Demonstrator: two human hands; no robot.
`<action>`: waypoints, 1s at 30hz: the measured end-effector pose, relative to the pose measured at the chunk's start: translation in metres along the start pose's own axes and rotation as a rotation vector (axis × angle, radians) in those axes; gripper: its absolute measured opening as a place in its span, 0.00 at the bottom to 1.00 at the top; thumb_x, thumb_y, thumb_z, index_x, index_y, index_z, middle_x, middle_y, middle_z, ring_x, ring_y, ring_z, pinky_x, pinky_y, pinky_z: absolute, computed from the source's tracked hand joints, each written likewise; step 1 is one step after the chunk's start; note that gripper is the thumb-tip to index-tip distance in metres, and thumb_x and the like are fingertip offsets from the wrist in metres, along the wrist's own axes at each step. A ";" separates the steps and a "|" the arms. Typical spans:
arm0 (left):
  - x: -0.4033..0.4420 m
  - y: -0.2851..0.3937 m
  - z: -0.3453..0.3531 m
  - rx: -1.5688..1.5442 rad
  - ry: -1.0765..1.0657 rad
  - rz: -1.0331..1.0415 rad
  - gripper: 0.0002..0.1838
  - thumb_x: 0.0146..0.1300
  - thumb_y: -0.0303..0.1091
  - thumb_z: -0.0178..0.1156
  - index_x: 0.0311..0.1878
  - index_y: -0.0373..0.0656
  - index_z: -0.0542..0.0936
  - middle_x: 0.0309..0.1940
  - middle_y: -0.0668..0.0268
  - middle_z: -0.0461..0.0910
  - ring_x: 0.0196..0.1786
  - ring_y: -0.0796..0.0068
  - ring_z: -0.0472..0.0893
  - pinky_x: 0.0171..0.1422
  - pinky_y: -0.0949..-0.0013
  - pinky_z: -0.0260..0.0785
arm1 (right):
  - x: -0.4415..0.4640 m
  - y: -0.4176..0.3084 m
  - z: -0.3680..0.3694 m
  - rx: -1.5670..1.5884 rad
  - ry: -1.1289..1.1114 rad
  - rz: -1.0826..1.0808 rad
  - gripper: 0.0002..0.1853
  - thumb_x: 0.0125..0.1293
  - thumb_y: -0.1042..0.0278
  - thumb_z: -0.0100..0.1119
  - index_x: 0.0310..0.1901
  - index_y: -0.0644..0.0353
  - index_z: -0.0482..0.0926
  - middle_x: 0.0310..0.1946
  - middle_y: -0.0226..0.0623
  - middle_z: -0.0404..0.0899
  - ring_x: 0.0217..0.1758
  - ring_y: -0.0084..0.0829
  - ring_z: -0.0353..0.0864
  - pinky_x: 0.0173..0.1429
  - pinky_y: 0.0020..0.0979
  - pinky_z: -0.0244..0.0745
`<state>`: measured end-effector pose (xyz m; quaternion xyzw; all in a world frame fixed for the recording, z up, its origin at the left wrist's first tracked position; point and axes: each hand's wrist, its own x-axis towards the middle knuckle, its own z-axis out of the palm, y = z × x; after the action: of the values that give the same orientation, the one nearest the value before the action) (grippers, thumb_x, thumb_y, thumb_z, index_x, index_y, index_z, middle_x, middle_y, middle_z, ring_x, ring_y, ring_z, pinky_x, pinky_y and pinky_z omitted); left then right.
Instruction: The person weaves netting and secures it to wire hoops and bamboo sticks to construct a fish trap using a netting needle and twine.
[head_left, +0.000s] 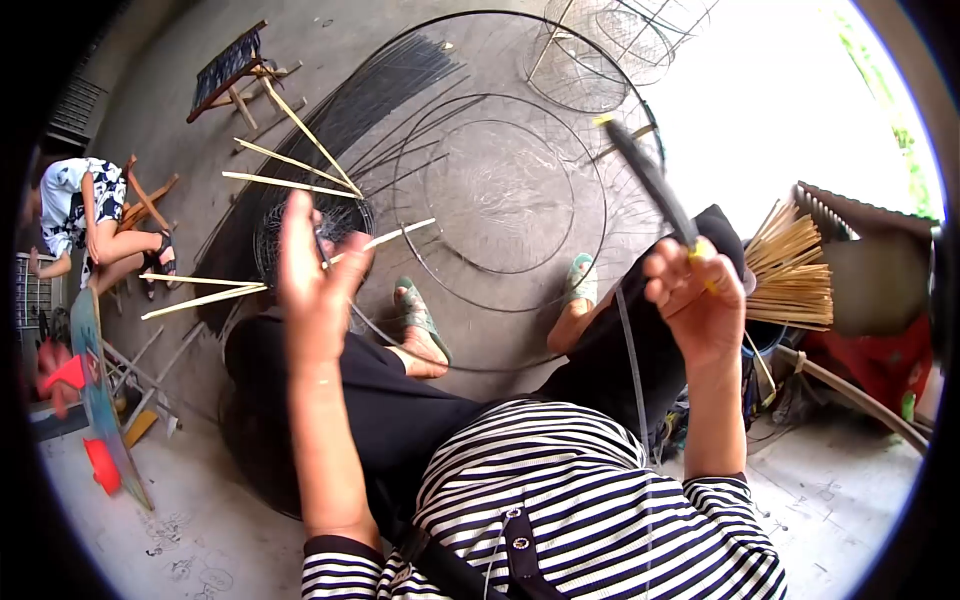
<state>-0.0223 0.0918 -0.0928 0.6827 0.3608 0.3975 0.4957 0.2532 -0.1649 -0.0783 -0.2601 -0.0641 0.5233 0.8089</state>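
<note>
Black tool point(655, 185) clamped in right hand's point(705, 300) fingers; left hand's point(318, 310) fingers spread, blurred; hoop point(490, 11) could be snagged if tool is swung low.

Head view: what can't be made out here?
All in the head view:
- Left hand: motion blur hides whether it grips anything.
- Long black tool with yellow ends, in the right hand: blur hides its exact type.
- Seated person in patterned clothes: head lost in the dark lens border.
- Bright opening: glare hides most of what's outside.
</note>
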 end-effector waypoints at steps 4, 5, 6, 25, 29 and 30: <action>-0.010 -0.014 0.021 0.540 0.128 0.223 0.29 0.62 0.15 0.53 0.68 0.40 0.68 0.58 0.56 0.70 0.50 0.62 0.78 0.55 0.65 0.71 | -0.022 -0.006 0.010 -0.430 0.089 0.138 0.06 0.71 0.73 0.50 0.41 0.67 0.74 0.38 0.58 0.83 0.38 0.49 0.87 0.39 0.42 0.87; -0.005 -0.014 0.010 0.616 0.054 0.274 0.26 0.63 0.15 0.52 0.65 0.39 0.71 0.54 0.55 0.72 0.51 0.60 0.78 0.56 0.64 0.71 | -0.028 -0.016 0.009 -0.539 0.097 0.140 0.05 0.71 0.74 0.51 0.40 0.67 0.74 0.35 0.56 0.83 0.34 0.46 0.87 0.35 0.40 0.86; 0.000 -0.012 0.001 0.690 -0.023 0.325 0.24 0.63 0.15 0.51 0.62 0.38 0.73 0.50 0.54 0.74 0.51 0.57 0.78 0.56 0.63 0.71 | -0.035 -0.028 0.007 -0.647 0.106 0.141 0.05 0.70 0.74 0.52 0.38 0.67 0.73 0.33 0.54 0.83 0.30 0.43 0.87 0.32 0.37 0.86; -0.004 0.097 0.079 0.706 -0.373 0.488 0.16 0.51 0.14 0.53 0.45 0.31 0.78 0.57 0.52 0.75 0.63 0.53 0.74 0.68 0.59 0.65 | -0.115 -0.079 -0.025 -0.649 0.355 0.065 0.16 0.72 0.66 0.52 0.26 0.64 0.72 0.13 0.40 0.72 0.08 0.30 0.70 0.11 0.27 0.64; -0.008 0.119 0.096 1.336 -0.628 0.359 0.12 0.54 0.19 0.53 0.41 0.30 0.80 0.50 0.47 0.78 0.52 0.48 0.79 0.54 0.55 0.73 | -0.125 -0.054 -0.002 -0.409 0.292 0.189 0.12 0.71 0.68 0.54 0.32 0.66 0.78 0.18 0.43 0.79 0.14 0.29 0.77 0.17 0.25 0.71; -0.007 0.112 0.085 1.250 -0.602 0.487 0.10 0.54 0.20 0.53 0.39 0.30 0.80 0.47 0.48 0.80 0.50 0.48 0.79 0.54 0.54 0.73 | -0.125 -0.045 -0.002 -0.315 0.236 0.224 0.11 0.72 0.69 0.53 0.33 0.67 0.78 0.19 0.43 0.80 0.14 0.30 0.77 0.18 0.26 0.72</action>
<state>0.0625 0.0246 -0.0023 0.9783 0.2067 0.0119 -0.0107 0.2353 -0.2901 -0.0369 -0.4483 -0.0208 0.5593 0.6970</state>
